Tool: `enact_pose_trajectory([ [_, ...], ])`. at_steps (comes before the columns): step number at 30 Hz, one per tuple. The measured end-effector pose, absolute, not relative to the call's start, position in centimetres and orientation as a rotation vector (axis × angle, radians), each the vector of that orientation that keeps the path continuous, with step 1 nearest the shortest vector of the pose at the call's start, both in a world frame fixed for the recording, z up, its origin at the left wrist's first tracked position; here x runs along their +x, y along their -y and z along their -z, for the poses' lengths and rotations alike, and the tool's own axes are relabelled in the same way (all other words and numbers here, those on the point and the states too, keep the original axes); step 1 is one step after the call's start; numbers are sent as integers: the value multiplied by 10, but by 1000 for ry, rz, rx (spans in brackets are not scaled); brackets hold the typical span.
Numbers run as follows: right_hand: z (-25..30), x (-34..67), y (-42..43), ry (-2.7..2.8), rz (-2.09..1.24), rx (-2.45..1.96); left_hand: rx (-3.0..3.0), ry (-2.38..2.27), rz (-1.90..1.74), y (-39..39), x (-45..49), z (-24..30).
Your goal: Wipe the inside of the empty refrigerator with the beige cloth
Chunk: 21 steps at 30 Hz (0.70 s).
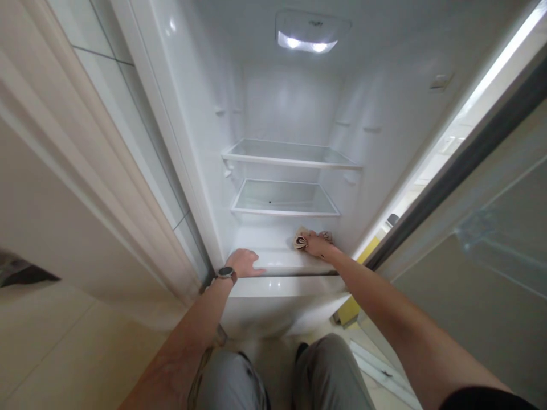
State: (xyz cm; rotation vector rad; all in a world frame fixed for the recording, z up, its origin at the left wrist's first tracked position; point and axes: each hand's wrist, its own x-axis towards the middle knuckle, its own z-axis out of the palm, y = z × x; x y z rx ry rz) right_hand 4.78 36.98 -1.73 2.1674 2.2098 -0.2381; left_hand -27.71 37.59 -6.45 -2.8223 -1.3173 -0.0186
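Observation:
My right hand (pixel 317 245) is closed on a crumpled beige cloth (pixel 301 238), pressed against the floor of an open white fridge (pixel 273 242) near its right wall. Part of the cloth bunches out on both sides of my fingers. My left hand (pixel 243 263), with a dark round watch on the wrist, rests at the front left edge of the fridge floor. Its thumb and fingers are apart and hold nothing. Above my hands sit a lower glass shelf (pixel 286 196) with a small dark speck on it and an upper glass shelf (pixel 290 151).
A lit lamp (pixel 308 41) is in the fridge ceiling. The fridge door (pixel 482 273) stands open at the right. A white drawer front (pixel 277 310) lies below the fridge floor. At the left are a tiled wall (pixel 128 114) and a pale door frame (pixel 77 148).

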Motion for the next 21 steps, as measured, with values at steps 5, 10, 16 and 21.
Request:
enact_pose_trajectory([
  [5,12,53,-349,-2153,329,2073,-2866,1330,115,-377,-277,67],
  [10,13,0,-342,-2281,414,1975,-2850,1348,114,-377,-276,67],
  [16,23,-88,-352,-2534,381,1774,-2837,1406,113,-378,-278,67],
  [21,19,-36,-353,-2475,321,1846,-2803,1392,23,-378,-278,65],
])
